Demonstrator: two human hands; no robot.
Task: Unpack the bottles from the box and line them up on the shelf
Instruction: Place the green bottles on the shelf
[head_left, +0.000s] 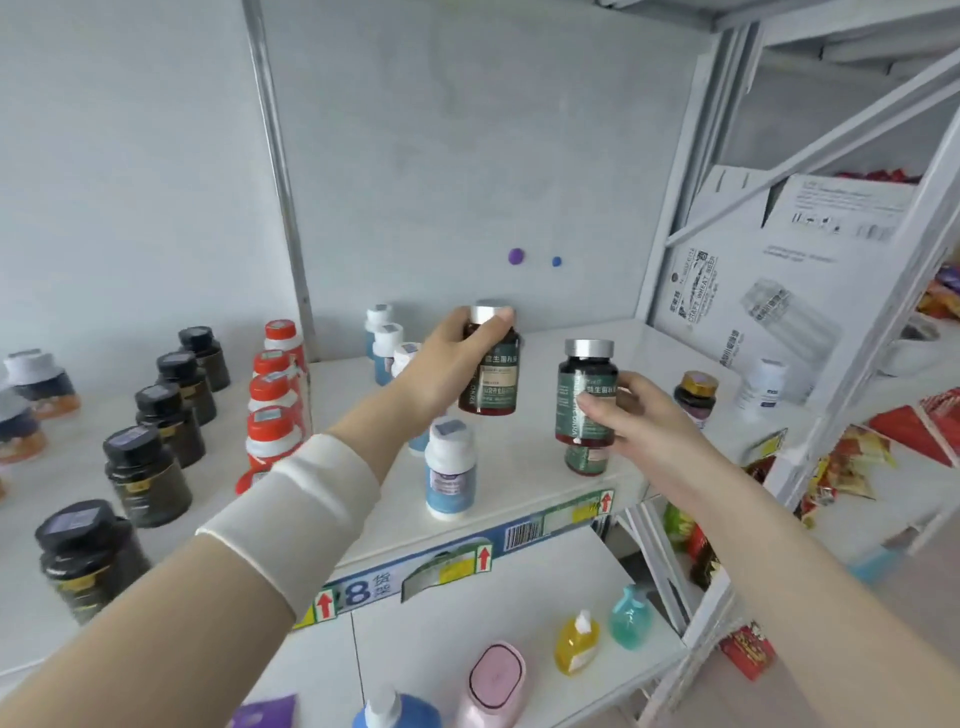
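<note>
Bottles in both hands, and both over the shelf (540, 467)! The left hand (447, 364) is wrapped around a dark bottle with a green label (491, 374), fingers curled over its silver cap, reaching deep toward the back wall. The right hand (631, 415) pinches a second green-label bottle (587, 397) by its side, thumb in front, fingers behind, nearer the front edge. Both bottles stand upright, long axis vertical, caps up. Whether either base touches the shelf I cannot tell.

Now the key spot: directly below the right hand's bottle another green-label bottle (586, 460) already stands near the shelf's front, so that place is taken. The open ground lies between it and the left hand's bottle, running front to back. My read is that a column is forming, like the white-capped blue bottles (449, 473) to its left and the red-capped ones (275, 415) beyond. The right hand is nearer that gap and looks set to place just behind the standing bottle; the left covers the rear. The box itself is not clearly in view.
</note>
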